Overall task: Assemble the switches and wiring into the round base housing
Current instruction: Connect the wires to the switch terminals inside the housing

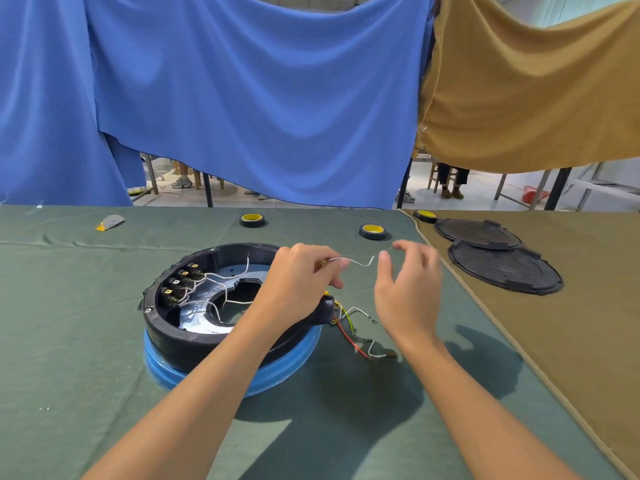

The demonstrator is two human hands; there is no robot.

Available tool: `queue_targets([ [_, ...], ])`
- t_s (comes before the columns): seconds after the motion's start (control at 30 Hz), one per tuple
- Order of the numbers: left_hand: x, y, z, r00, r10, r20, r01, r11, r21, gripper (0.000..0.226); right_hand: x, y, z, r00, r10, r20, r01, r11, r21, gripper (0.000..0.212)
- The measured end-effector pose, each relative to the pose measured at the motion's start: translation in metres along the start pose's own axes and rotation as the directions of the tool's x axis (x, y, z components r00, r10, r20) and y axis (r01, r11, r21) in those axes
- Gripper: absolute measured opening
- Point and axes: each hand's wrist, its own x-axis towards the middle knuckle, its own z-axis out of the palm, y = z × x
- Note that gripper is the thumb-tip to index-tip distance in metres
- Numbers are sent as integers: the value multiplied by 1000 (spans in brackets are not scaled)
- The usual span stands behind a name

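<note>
Black plastic forms the round base housing (173, 336), which sits on a blue ring (277, 375) on the green-clothed worktop (69, 341), with a row of switches (180, 285) along its left inner wall. Above the housing's right side, the left hand (301, 275) has its grip pinched on a bent white wire (358, 261). The right hand (408, 289) hovers just right of the housing, its grip apart and holding nothing, above loose coloured leads (356, 337) that lie beside the housing.

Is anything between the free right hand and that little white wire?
Nothing visible. The open right hand sits beside the free end of the wire across a bare gap; the left hand pinches its other end.
</note>
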Motion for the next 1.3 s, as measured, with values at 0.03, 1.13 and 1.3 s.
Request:
queue_targets([
  [0.03,-1,1,0,1000,1,9,-1,1000,7,23,-1,-6,-3,989,-147,-5,147,989,-1,23],
  [1.13,-20,-107,-127,851,-432,-299,424,901,-93,11,12,-139,60,520,-9,854,-444,852,279,12],
  [1.3,-22,-124,-127,820,-519,-242,428,836,-342,14,7,-159,91,451,60,890,-529,822,213,15],
])
